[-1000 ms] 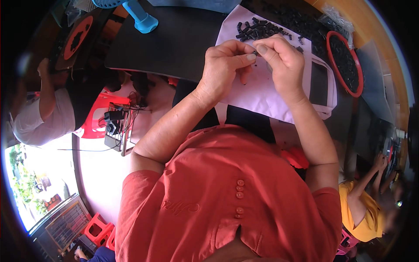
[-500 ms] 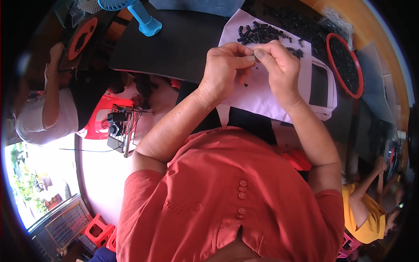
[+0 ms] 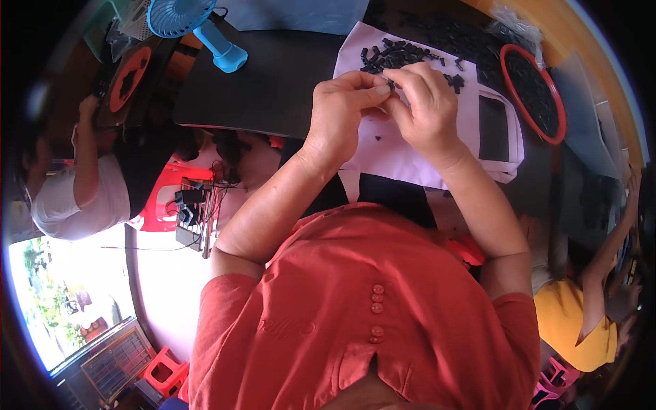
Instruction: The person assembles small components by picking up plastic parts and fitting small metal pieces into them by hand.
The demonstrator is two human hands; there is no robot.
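Observation:
My left hand (image 3: 339, 113) and my right hand (image 3: 425, 109) meet over a pale pink cloth bag (image 3: 410, 162) laid on the dark table. Between their fingertips is a small black part (image 3: 391, 85), mostly covered by the fingers, so its exact kind does not show. Both hands are closed in a pinch on it. Just beyond my fingers lies a pile of short black plastic pieces (image 3: 394, 56) on the bag. One tiny dark bit (image 3: 378, 138) rests on the cloth below my hands.
A red-rimmed basket (image 3: 504, 72) of black pieces stands at the right, near more loose pieces (image 3: 447, 31). On the table's left is a blue fan (image 3: 229, 58). One person in white (image 3: 82, 198) sits left, another in yellow (image 3: 574, 321) at the lower right.
My right hand has turned, its fingers now reaching over toward the left fingertips. The view has shifted slightly. The person in yellow has moved an arm outward.

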